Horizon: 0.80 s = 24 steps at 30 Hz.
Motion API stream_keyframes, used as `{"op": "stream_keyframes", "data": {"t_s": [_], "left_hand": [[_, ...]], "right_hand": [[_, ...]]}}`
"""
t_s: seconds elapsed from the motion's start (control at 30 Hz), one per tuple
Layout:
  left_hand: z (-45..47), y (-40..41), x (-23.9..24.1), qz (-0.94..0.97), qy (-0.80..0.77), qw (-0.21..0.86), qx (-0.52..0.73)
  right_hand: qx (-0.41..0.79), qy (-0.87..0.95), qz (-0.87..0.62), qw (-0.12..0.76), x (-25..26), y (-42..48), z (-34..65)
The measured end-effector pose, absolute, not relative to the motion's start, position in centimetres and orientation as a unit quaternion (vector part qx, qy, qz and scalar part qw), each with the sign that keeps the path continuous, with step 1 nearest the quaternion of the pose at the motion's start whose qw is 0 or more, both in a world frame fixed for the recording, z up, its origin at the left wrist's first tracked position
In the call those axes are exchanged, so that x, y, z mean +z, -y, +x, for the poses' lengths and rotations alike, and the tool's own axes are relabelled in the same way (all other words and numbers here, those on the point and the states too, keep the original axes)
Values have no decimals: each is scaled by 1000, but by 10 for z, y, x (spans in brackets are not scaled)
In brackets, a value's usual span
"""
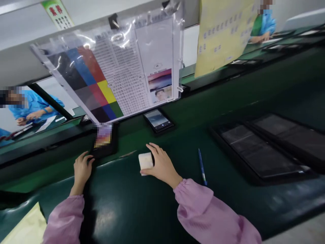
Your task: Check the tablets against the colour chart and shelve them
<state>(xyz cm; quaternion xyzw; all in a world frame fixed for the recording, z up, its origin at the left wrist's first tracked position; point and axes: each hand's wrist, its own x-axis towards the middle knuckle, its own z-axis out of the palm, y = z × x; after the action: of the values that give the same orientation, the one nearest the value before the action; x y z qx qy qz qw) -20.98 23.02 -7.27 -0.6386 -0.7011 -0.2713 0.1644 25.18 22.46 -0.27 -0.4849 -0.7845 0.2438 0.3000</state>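
Note:
My right hand [161, 164] lies on the dark green work surface [122, 200] with its fingers wrapped round a small white folded cloth [145, 161]. My left hand [81, 169] reaches to the lower left corner of a dark tablet [104, 139] whose screen is lit, its fingers curled on the tablet's edge. Both arms wear pink sleeves. A second, smaller tablet [157, 120] with a lit screen lies a little beyond the cloth.
A blue pen [202, 166] lies right of my right hand. Black trays [264, 149] sit at the right. A clipped plastic sleeve with a colour chart [111, 71] and a yellow sheet [220, 30] hang above. People in blue coats work at left and far right.

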Motion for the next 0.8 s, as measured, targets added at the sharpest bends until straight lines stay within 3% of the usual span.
{"op": "stream_keyframes", "data": {"t_s": [0.2, 0.37, 0.57, 0.67, 0.8], "left_hand": [[-151, -193, -65, -622, 678, 179, -347], [-85, -88, -71, -698, 621, 148, -324], [-41, 23, -68, -727, 618, 102, -282], [-22, 37, -43, -724, 633, 32, -274], [20, 24, 24, -779, 557, -114, -266]], "right_hand": [[167, 799, -487, 311, -9, -228, 259], [139, 789, -504, 323, -10, -230, 257], [106, 912, -231, 321, -8, -198, 228], [136, 929, -170, 299, -8, -181, 216], [163, 931, -181, 274, -8, -175, 207]]}}
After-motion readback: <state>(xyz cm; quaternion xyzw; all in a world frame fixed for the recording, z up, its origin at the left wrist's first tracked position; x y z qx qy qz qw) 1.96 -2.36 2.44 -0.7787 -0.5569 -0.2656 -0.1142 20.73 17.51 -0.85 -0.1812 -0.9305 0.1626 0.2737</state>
